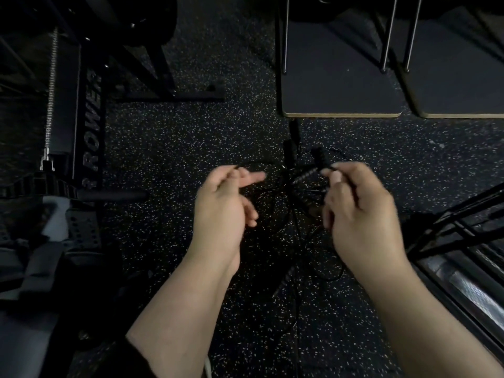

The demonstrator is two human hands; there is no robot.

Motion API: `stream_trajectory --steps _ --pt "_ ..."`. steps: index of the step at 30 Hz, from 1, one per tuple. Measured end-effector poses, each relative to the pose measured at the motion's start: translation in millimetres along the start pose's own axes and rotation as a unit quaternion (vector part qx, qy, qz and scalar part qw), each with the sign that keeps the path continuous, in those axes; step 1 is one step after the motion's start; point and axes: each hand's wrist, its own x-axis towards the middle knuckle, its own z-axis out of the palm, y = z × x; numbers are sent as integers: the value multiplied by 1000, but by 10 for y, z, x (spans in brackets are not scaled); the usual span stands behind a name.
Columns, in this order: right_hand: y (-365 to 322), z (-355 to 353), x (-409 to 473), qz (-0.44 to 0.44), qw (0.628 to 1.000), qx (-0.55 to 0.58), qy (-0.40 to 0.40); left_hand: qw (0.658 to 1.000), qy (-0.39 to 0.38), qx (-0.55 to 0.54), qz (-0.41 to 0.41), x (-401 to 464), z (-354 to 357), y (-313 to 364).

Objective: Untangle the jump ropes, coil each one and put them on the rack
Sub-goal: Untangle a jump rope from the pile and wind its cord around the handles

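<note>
The ropes (293, 197) lie in a black tangle on the speckled floor (177, 148), straight ahead of you and between your two hands. Thin cords loop and cross over one another; several ribbed handles (306, 175) stick out of the knot at different angles, and two more point away from you toward the mats. Another handle lies nearer you, below the tangle, with cord trailing down past it. Against the dark floor you cannot tell how many ropes there are.

Your right hand (360, 211) is curled, its thumb and fingers pinching a cord at the right edge of the tangle, just beside one ribbed handle. Your left hand (221, 211) is at the tangle's left edge; thumb and forefinger seem to nip a cord that arcs off to the right, while the other fingers are stretched out loose. The blur makes that grip hard to confirm.

To your left stands a rower (91, 126), its name in pale letters on the rail, with a handle bar (114, 196) lying across its near end. Beyond the ropes sit two dark mats (341, 77) with pale edges, thin metal legs (285, 34) standing on them. At your right, a black wire rack (450, 227) runs diagonally, close to your right wrist.
</note>
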Motion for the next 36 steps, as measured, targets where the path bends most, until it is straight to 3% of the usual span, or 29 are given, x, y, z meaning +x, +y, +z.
stream_trajectory --steps 5,9,13,16,20,26,30,33,36 --pt "-18 -128 82 74 978 157 117 981 164 -74 -77 188 -143 -95" --pt "-23 -181 120 81 964 200 153 967 206 -107 -106 238 -207 -117" --pt "12 -265 177 113 927 273 231 939 274 -154 -136 303 -298 -117" --pt "40 -314 209 137 911 304 241 938 271 -172 -131 303 -321 -101" --pt "58 -274 217 161 930 278 181 977 145 -126 -96 223 -225 -54" --pt "124 -228 173 174 971 158 35 990 -3 -126 -64 149 -118 -15" --pt "78 -229 139 129 988 56 -66 989 -56 -122 -69 112 -89 -8" --pt "29 -231 105 137 975 -39 -170 991 -78 -96 -53 99 -78 -7" --pt "-9 -229 86 106 972 -104 -182 999 -44 -21 -23 118 -92 -47"
